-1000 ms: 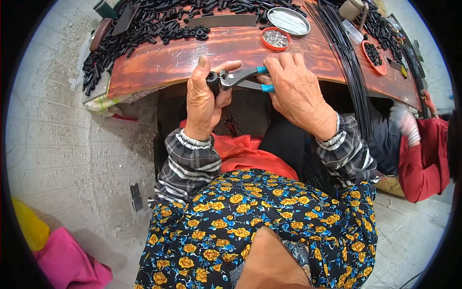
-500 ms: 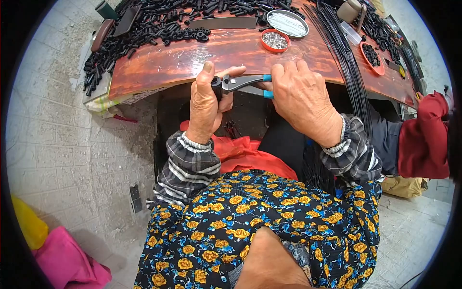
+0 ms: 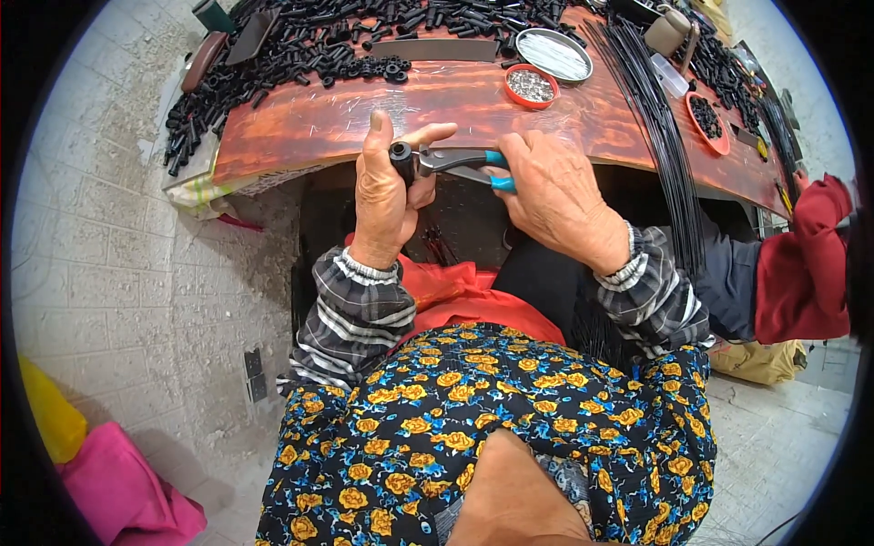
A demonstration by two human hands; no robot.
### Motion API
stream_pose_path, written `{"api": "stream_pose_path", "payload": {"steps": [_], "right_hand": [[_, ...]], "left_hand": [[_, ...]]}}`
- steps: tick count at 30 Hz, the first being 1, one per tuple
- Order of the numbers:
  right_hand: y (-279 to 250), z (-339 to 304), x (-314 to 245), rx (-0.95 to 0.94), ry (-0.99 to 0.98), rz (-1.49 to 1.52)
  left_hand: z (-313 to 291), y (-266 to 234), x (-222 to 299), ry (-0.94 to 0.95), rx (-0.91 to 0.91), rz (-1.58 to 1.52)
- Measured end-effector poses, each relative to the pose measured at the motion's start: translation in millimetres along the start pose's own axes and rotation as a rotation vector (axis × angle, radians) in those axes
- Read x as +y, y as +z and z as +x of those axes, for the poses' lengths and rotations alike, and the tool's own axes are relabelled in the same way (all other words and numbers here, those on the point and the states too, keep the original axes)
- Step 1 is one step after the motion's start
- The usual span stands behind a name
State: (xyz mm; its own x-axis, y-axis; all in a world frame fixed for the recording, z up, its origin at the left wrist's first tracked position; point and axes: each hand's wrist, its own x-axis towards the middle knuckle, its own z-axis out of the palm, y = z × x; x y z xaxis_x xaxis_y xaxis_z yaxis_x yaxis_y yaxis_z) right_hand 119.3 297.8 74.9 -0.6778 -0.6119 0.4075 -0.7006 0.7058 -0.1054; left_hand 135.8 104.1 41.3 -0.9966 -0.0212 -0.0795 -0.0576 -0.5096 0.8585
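My left hand [image 3: 381, 196] is wrapped round a short black tube-shaped part [image 3: 401, 156] with a round, ringed top, holding it upright in front of the table's near edge. Its thumb points up and its index finger stretches to the right. In my right hand [image 3: 564, 196] is a pair of pliers [image 3: 451, 159] with teal-tipped dark handles. The plier jaws reach left to the side of the black part, next to the left palm. Whatever sits between the jaws is too small to make out.
Black parts [image 3: 337, 59] are heaped along the back of the reddish wooden table [image 3: 300, 118]. A red dish [image 3: 531, 86] of small metal pieces stands by a round tray [image 3: 555, 55] of white sticks. Long black rods [image 3: 669, 155] overhang the edge. A person in red [image 3: 810, 264] sits at right.
Both hands have shifted slightly. The black part has tilted so its ringed top shows more, and the right hand with the pliers has moved a little left.
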Motion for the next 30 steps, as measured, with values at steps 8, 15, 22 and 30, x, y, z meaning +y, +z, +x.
{"api": "stream_pose_path", "payload": {"steps": [8, 15, 22, 30], "right_hand": [[-20, 9, 6, -0.146, -0.003, -0.164], [-10, 23, 0, -0.185, -0.071, -0.293], [10, 28, -3, -0.109, -0.037, -0.268], [7, 31, -2, -0.073, -0.041, -0.254]], "left_hand": [[-1, -4, 3, -0.025, -0.077, 0.044], [7, -4, 1, -0.035, -0.06, 0.049], [14, -16, -2, -0.013, -0.011, 0.013], [17, -18, 1, -0.054, -0.06, -0.026]]}}
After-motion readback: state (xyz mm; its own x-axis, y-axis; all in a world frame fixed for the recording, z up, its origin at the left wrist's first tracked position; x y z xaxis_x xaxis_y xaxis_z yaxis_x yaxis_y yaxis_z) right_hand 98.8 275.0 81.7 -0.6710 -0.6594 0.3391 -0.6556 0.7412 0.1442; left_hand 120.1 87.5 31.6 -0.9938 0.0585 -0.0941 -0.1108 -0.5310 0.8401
